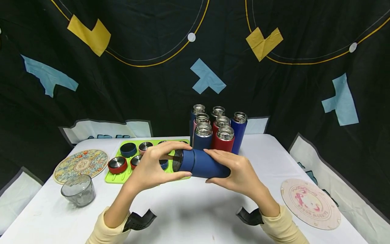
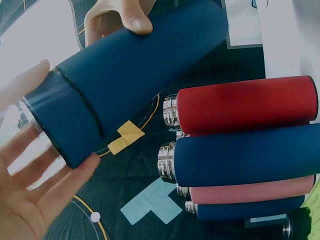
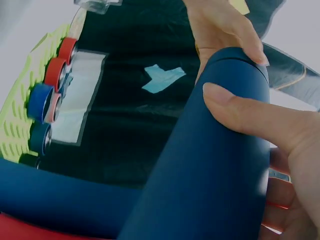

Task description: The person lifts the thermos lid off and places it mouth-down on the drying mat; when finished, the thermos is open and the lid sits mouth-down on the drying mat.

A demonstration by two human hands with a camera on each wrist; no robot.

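Above the table's front half, a dark blue insulated bottle lies sideways between my two hands. My left hand grips the lid at its left end, thumb below and fingers over the top. A thin seam separates lid and body, with no gap visible in the left wrist view. My right hand holds the body near its base, thumb and fingers on opposite sides. Behind stand several upright bottles with bare steel necks, including a red bottle and a blue bottle.
A green rack holds several lids, among them a red lid and a dark blue lid. A glass cup and a patterned round mat are at left. A pink round mat lies at right.
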